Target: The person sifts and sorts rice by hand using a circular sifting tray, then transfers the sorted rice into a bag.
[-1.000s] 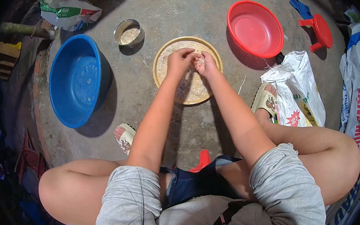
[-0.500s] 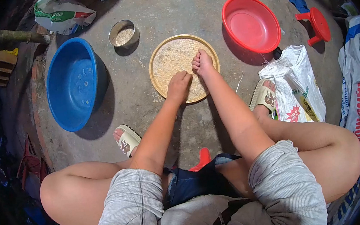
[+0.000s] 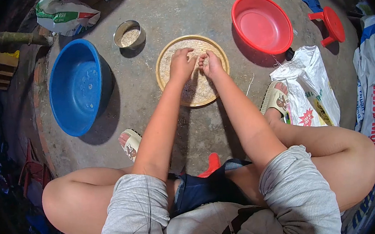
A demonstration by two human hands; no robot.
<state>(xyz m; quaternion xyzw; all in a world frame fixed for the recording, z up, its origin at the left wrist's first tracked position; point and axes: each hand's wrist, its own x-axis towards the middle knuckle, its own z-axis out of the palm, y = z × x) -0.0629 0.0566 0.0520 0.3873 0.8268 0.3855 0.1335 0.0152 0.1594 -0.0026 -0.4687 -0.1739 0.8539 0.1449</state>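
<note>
A round tray [image 3: 161, 80] with a tan rim lies on the floor in front of me, covered with pale grain-like bits. Over its middle is my left hand [image 3: 182, 65], palm down with its fingers apart and nothing visible in it. Just to its right, my right hand [image 3: 211, 64] is turned partly palm up above the tray, its fingers curled around something I cannot make out. A small gap separates the two hands.
A blue basin [image 3: 78, 88] stands at the left, a metal bowl [image 3: 129, 35] with grain behind it. At the right are a red basin [image 3: 262, 24], a red stool [image 3: 333, 24] and a white sack [image 3: 309, 84]. My sandalled feet flank the tray's near side.
My left hand has moved up and slightly left over the tray, and its fingers have spread. My right hand has turned a little and its fingers look slightly looser.
</note>
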